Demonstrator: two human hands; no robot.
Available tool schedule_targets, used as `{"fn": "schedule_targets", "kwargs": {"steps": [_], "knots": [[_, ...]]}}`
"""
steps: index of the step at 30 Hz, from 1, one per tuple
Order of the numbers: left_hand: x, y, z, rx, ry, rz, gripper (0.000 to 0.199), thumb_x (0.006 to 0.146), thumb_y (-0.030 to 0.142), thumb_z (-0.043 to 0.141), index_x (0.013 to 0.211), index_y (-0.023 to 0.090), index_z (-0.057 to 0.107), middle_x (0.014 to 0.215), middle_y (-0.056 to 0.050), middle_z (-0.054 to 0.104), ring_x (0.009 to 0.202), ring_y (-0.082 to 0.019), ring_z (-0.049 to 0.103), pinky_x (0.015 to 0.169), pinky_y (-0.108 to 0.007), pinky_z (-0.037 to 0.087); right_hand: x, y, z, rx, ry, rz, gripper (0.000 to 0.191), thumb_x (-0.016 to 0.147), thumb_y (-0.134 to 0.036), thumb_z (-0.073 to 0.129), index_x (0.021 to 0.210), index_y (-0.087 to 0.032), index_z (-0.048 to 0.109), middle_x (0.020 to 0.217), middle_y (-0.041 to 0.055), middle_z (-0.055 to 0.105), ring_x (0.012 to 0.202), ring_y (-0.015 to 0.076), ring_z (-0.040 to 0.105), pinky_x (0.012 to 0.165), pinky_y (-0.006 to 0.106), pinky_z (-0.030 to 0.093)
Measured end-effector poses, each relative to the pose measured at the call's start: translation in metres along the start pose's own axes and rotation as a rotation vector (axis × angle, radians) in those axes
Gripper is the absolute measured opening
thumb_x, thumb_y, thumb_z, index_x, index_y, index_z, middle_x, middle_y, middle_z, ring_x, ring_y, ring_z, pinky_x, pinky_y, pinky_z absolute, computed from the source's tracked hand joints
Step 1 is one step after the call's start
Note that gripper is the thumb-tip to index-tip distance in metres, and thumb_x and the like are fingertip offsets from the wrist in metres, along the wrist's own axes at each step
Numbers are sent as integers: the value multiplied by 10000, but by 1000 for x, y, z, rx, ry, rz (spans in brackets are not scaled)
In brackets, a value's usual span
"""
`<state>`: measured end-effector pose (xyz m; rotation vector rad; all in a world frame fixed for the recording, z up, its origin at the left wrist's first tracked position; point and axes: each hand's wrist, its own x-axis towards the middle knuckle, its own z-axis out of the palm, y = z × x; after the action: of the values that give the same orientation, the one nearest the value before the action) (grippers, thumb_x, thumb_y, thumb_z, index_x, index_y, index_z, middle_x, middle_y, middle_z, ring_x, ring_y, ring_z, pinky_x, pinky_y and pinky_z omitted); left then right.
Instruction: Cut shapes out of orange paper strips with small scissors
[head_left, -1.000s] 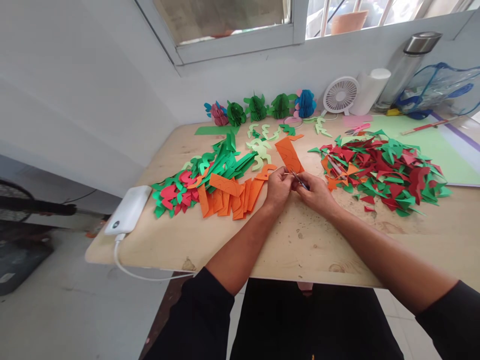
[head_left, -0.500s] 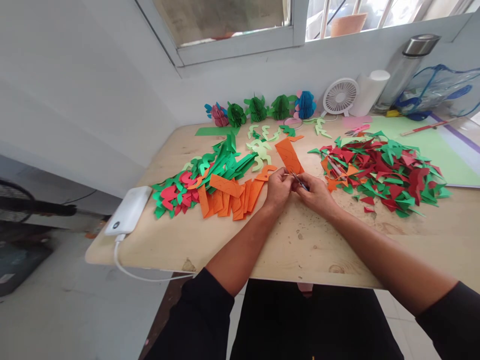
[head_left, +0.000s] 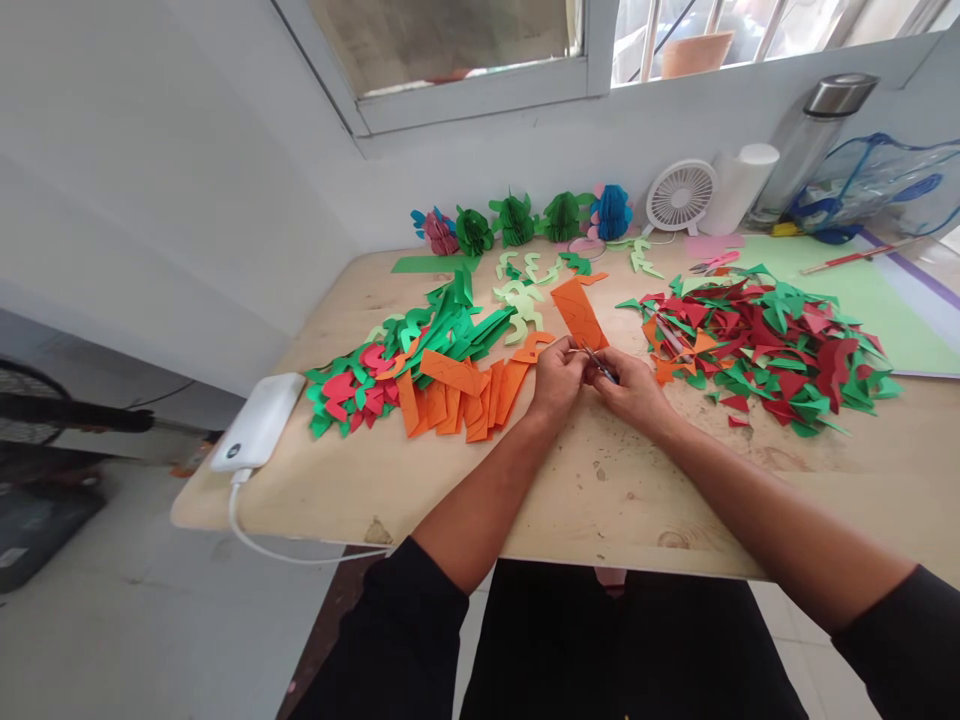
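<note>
Small scissors (head_left: 602, 367) are gripped in my right hand (head_left: 636, 392), its fingers closed around the handles and the blades pointing up and left. Against the blade tips, my left hand (head_left: 557, 378) is closed in a pinch on a small piece of paper, mostly hidden by the fingers. Just beyond both hands is an orange paper strip (head_left: 576, 308) with drawn outlines, its near end behind my right fingers. Beside my left hand lie a curved orange cutout (head_left: 534, 347) and a stack of orange strips (head_left: 457, 385).
Green strips (head_left: 450, 325) and red and green cutouts (head_left: 352, 395) are heaped on the left. A large pile of scraps (head_left: 780, 345) covers the right. Folded-paper figures (head_left: 516, 220), a small fan (head_left: 681, 197) and a bottle (head_left: 802, 150) line the wall. A power bank (head_left: 259, 422) sits near the left edge.
</note>
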<state>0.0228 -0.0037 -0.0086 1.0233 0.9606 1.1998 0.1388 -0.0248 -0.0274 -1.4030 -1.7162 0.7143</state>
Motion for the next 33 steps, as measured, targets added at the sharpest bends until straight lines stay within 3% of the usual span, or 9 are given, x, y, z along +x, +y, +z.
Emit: {"fn": "schedule_targets", "kwargs": {"steps": [33], "knots": [[0,1,0,-12,8,-18,32,641,134,557,646,166,557,507,54,478,459,-59,412,485,-183,361,0,-1,-1,0,-5,1,114,763,-214,510,811,-190,611,761,25,650,712,173,566,659,285,419]]}}
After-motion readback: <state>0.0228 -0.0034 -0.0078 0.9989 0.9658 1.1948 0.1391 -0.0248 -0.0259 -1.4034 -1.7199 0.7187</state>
